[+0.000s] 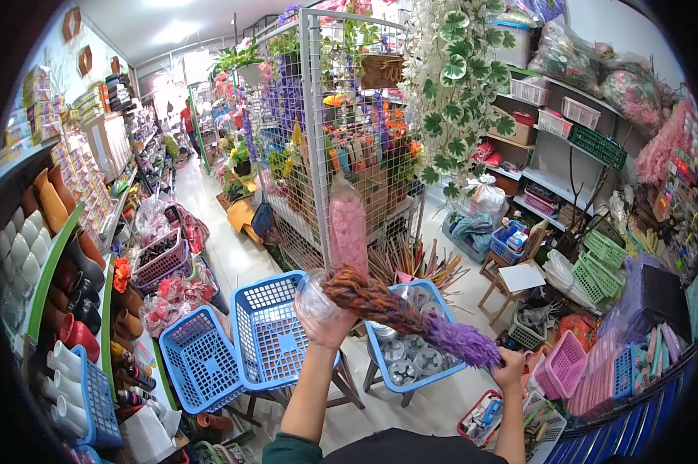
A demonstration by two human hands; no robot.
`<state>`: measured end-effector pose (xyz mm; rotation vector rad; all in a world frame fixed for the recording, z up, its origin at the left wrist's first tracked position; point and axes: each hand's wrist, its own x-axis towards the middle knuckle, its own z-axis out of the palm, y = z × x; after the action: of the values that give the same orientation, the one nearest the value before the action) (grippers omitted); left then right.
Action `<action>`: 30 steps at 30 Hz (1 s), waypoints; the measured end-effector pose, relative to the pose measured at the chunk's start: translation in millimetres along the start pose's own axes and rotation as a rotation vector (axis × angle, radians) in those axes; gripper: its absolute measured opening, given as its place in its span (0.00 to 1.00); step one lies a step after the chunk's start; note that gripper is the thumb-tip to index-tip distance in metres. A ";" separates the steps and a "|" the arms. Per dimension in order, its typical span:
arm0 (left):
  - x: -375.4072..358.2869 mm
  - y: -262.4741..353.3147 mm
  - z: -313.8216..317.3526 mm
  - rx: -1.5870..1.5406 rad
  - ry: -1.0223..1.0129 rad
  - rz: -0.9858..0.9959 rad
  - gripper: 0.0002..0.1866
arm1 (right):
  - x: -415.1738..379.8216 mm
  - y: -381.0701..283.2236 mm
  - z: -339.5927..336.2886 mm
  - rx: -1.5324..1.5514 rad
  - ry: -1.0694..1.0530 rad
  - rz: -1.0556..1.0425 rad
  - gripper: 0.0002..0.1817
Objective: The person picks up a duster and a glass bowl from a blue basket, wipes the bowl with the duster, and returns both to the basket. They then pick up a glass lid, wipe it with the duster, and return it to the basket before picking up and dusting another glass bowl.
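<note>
My left hand (329, 329) is closed round a clear round container (315, 295), held up over the right edge of a blue basket (244, 309). In my right hand (508, 370) is the purple end of a feather duster (411, 313); its brown and orange end reaches up to the clear container. Beneath the duster stands another blue basket (422, 375) with several clear glass-like containers (403, 371) in it.
A further blue basket (202, 359) stands at the left, beside shelves of vases (52, 193). A wire mesh rack (312, 116) with flowers rises ahead. Pink baskets (563, 363) and green baskets (596, 274) are on the right. Far back is a person (186, 116).
</note>
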<state>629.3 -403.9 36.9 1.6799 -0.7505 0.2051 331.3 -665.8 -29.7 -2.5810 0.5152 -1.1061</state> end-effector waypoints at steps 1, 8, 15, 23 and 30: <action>0.6 1.5 -0.3 -0.222 -0.033 -0.051 0.33 | 1.0 -0.3 2.3 0.000 0.000 0.002 0.10; 4.9 8.8 -0.1 -1.779 -0.249 -0.407 0.38 | 5.8 -7.3 2.6 -0.035 0.068 0.017 0.11; 1.1 -6.3 9.2 -2.002 -0.271 -0.596 0.38 | 3.0 -2.3 0.6 -0.013 0.141 -0.040 0.11; 8.6 -36.0 23.3 -2.129 -0.347 -0.417 0.39 | -6.0 -5.1 -4.1 -0.047 0.123 -0.110 0.10; 4.5 -14.6 26.3 -1.991 -0.318 -0.441 0.32 | -8.9 -6.8 9.4 -0.036 0.149 -0.100 0.10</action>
<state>634.3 -429.0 20.4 -0.1141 -0.3874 -0.8937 333.9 -654.8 -39.0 -2.5932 0.4475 -1.3421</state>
